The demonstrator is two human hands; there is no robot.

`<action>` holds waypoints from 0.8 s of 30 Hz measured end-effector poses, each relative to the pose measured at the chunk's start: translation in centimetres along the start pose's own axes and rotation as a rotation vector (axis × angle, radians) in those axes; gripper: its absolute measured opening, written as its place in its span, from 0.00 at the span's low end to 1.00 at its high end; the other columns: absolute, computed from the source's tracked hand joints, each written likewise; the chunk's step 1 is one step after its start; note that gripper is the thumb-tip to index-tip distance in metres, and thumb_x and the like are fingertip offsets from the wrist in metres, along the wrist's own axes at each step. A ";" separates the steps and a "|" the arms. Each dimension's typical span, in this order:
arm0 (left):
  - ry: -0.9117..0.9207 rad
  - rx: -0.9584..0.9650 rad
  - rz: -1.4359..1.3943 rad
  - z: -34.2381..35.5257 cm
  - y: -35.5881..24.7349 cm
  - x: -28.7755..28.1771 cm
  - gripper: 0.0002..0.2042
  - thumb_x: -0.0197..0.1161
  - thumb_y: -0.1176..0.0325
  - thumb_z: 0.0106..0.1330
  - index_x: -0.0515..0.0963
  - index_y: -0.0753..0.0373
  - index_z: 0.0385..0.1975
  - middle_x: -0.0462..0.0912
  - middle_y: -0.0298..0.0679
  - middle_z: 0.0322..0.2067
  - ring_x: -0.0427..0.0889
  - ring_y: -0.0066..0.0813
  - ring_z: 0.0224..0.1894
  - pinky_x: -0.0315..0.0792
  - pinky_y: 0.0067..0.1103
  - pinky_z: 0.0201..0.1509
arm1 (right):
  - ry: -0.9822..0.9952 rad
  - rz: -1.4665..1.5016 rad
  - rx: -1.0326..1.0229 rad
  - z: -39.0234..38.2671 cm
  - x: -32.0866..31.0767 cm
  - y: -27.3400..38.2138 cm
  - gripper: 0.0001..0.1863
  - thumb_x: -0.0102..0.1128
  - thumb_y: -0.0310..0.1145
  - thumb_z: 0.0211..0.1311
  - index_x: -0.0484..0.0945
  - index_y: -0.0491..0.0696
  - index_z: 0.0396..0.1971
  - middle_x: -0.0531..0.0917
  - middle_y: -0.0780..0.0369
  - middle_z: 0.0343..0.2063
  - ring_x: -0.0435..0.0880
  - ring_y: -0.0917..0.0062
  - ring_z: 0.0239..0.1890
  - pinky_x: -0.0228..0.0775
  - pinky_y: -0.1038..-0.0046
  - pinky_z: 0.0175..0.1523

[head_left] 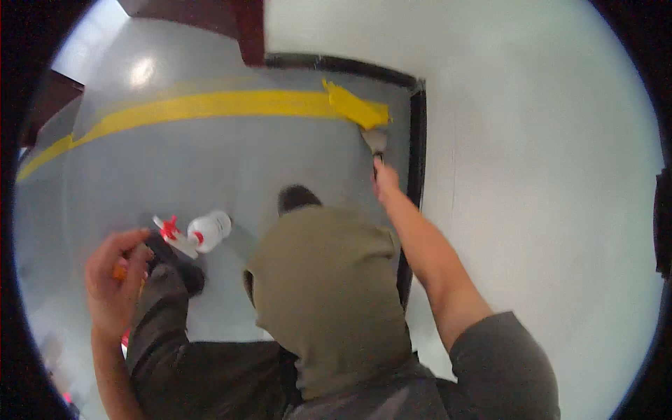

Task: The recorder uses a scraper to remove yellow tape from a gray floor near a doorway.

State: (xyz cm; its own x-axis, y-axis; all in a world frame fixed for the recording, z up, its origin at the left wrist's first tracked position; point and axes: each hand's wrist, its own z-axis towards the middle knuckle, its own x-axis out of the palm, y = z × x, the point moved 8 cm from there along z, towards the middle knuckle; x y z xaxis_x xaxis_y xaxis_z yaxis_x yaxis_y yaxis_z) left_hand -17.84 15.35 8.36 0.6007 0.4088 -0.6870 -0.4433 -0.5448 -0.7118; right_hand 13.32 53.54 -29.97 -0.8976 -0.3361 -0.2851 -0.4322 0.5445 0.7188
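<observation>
My right hand point(385, 182) grips the dark handle of a scraper point(376, 141). Its flat metal blade meets the near edge of a loose, crumpled flap of yellow floor tape point(358, 106), close to the wall's corner. From there the yellow strip point(210, 105) runs left across the grey floor. My left hand point(115, 280) is over by my left knee and foot, its fingers curled but apart. An orange thing point(120, 269) shows in the gap between thumb and fingers; I cannot tell whether it is touched. A white spray bottle point(210, 231) with a red trigger lies just beyond that foot.
A white wall point(532, 175) with a black baseboard point(417, 154) bounds the right side and the far corner. Dark red-brown frames point(250, 31) stand at the far left. The grey floor point(231, 157) lies between my feet and the tape.
</observation>
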 end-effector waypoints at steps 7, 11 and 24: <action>0.006 -0.027 -0.002 -0.8 1.1 -0.5 0.08 0.53 0.81 0.60 0.76 0.69 0.37 0.77 0.37 0.28 0.78 0.22 0.30 0.71 0.17 0.34 | 0.110 -0.015 0.214 -3.2 -4.0 -1.5 0.17 0.59 0.48 0.57 0.72 0.51 0.38 0.73 0.66 0.20 0.61 0.86 0.15 0.47 0.82 0.16; -0.021 -0.019 -0.014 -0.4 0.9 0.5 0.08 0.54 0.81 0.60 0.76 0.69 0.37 0.77 0.37 0.27 0.78 0.22 0.29 0.71 0.17 0.33 | -0.052 0.039 0.003 2.2 -6.2 2.5 0.13 0.60 0.42 0.55 0.79 0.47 0.29 0.76 0.64 0.20 0.66 0.78 0.14 0.57 0.75 0.19; -0.054 -0.021 -0.023 -0.4 0.9 0.2 0.08 0.54 0.81 0.59 0.76 0.69 0.37 0.77 0.38 0.28 0.78 0.22 0.31 0.71 0.18 0.35 | -0.130 -0.161 -0.030 6.0 -9.6 7.1 0.12 0.62 0.43 0.52 0.73 0.54 0.33 0.71 0.66 0.19 0.56 0.85 0.11 0.49 0.80 0.15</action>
State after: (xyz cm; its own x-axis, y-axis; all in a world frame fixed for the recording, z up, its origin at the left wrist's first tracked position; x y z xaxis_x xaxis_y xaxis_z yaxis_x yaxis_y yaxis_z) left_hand -17.85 14.62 7.62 0.5736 0.4595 -0.6780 -0.4158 -0.5498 -0.7244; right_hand 18.37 65.31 -25.93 -0.8214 -0.3142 -0.4760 -0.5703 0.4675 0.6754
